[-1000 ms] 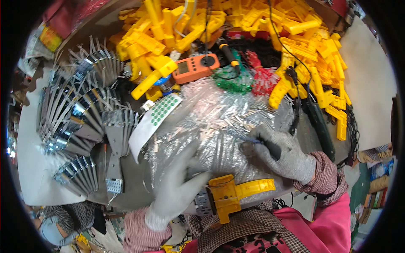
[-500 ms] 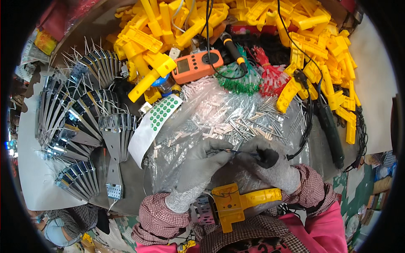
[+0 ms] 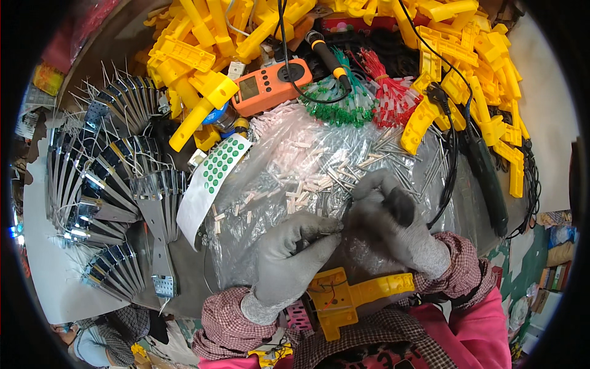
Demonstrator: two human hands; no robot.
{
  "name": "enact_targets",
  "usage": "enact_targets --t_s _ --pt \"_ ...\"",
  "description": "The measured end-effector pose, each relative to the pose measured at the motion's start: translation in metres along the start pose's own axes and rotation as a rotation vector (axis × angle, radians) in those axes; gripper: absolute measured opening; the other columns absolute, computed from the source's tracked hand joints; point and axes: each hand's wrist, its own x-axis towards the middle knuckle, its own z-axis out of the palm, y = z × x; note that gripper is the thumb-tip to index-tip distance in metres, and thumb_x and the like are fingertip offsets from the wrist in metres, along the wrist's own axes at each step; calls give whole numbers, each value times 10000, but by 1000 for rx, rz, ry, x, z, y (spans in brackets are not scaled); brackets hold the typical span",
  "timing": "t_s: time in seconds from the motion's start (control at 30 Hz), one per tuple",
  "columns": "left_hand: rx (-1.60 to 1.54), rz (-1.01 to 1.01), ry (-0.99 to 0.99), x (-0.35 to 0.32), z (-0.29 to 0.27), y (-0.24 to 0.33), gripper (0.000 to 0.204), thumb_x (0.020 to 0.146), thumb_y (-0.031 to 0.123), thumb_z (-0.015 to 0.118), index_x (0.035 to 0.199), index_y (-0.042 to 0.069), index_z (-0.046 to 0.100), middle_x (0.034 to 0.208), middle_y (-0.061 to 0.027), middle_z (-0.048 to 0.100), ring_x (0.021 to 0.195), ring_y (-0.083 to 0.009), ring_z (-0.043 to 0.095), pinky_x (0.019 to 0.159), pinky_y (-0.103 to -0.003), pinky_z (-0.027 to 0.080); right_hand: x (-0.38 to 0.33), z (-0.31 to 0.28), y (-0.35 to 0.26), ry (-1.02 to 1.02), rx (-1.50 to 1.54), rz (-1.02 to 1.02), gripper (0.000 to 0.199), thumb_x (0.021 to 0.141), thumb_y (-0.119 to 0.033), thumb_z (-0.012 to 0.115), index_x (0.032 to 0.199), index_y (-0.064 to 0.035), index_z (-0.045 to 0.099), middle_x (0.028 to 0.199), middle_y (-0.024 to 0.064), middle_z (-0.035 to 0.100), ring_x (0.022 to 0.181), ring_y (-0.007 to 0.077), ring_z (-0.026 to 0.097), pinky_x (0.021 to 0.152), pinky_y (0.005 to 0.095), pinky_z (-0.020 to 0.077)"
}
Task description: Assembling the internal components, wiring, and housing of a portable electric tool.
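Observation:
My left hand [image 3: 295,252], in a grey work glove, is closed in a pinch above the clear plastic sheet [image 3: 246,230]; what its fingertips hold is too small to make out. Apart from it, my right hand [image 3: 393,224], also gloved, has its fingers curled near the pile of metal pins [image 3: 344,178]. Motion blurs part of that hand, and anything inside it is hidden. Below both hands, close to my body, lies a yellow plastic housing [image 3: 335,298] with thin wires in its square part. A pink perforated plate [image 3: 299,317] sits beside it.
Yellow plastic parts [image 3: 473,61] are heaped along the back. An orange meter [image 3: 270,88], green-tipped leads [image 3: 341,107] and red-tipped leads [image 3: 393,101] lie before them. Metal plates with wires [image 3: 110,166] fan out left, beside a green-dotted sticker sheet [image 3: 212,184]. A black-handled tool [image 3: 485,184] lies right.
My hands have separated; earlier they met over a thin dark piece. The right has lifted and moved away toward the pins, and the left has dropped slightly. The view has shifted a little.

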Motion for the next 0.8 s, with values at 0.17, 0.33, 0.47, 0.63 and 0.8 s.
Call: enact_targets --t_s 0.17,0.33,0.47,0.63,0.8 --pt "-404 -234 151 4 -4 -2 218 866 -101 633 1066 -20 665 966 -64 702 866 -87 641 776 -218 513 -6 -4 -2 -161 -46 -144 201 906 -43 651 1096 7 612 1027 69 618 962 113 601 842 260 490" --pt "-439 -297 118 4 -9 -7 274 859 -117 627 1118 -26 640 1002 -79 697 870 -97 647 781 -221 522 -9 -1 -6 -105 -31 -54 183 866 -43 690 1034 1 634 979 31 620 881 85 588 779 246 489" --pt "-414 -269 103 4 -8 -6 275 862 -124 616 1122 -35 630 1012 -85 695 863 -95 647 769 -215 527 -7 -3 -6 -93 -267 -69 225 853 -58 710 1053 6 631 982 41 622 894 95 594 786 246 495" --pt "-349 -215 105 1 -5 -2 260 880 -111 601 1124 -25 626 987 -61 684 846 -68 623 739 -202 508 -5 -7 -8 -233 -474 -46 294 897 -130 661 1164 -16 610 1017 73 658 918 145 626 827 284 505" --pt "-202 -144 98 4 -5 -2 243 884 -101 594 1108 -12 621 946 -39 670 833 -52 602 728 -194 487 -10 -3 21 -221 11 -142 342 938 -141 620 1246 -18 534 1115 86 620 1013 163 600 880 284 474"
